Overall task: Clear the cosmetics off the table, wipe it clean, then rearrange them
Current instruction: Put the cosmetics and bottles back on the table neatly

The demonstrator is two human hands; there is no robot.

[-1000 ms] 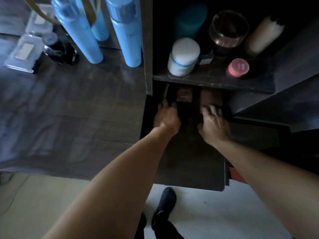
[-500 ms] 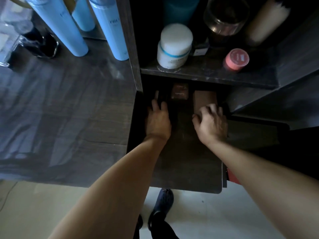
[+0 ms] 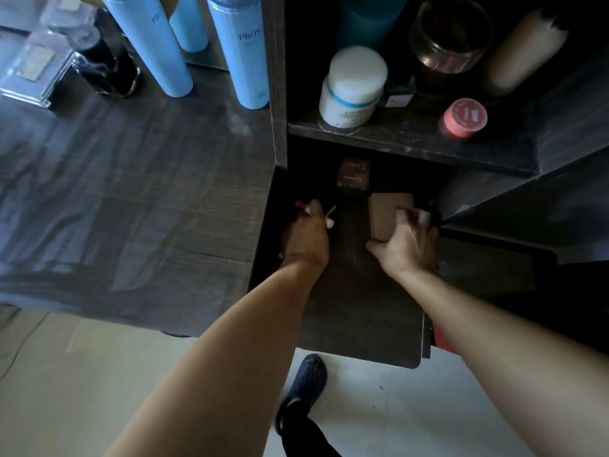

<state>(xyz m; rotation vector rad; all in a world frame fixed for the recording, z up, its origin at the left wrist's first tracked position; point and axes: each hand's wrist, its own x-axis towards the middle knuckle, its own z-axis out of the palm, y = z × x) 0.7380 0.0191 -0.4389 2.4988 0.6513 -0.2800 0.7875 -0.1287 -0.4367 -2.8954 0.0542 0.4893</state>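
— What is changed from half a second ago?

— The tan flat box [image 3: 389, 214] under the shelf [image 3: 412, 140] is now gripped by the right hand [image 3: 407, 244]: the thumb is hooked on its near edge and the fingers [image 3: 417, 217] are closed over its top, where before the hand was only laid against it. A thin pale stick [image 3: 330, 210] is now pinched in the left hand [image 3: 306, 237], whose fingers are curled shut around it; earlier they were spread flat on the dark surface [image 3: 362, 308].

— And the remaining cosmetics?

— A small brown packet [image 3: 352, 174] is left further back in the recess, apart from both hands. On the shelf, a white jar [image 3: 352, 89], a pink-lidded pot [image 3: 464, 117] and a glass jar [image 3: 449, 37] are seen untouched. On the left part of the surface, light blue bottles [image 3: 155, 47] and a dark glass bottle [image 3: 108, 69] are standing.

— What is meant for the task?

— Clearing is judged to be under way in the lower recess, with two items secured for lifting out. Wiping cannot be begun there until the packet is removed as well.
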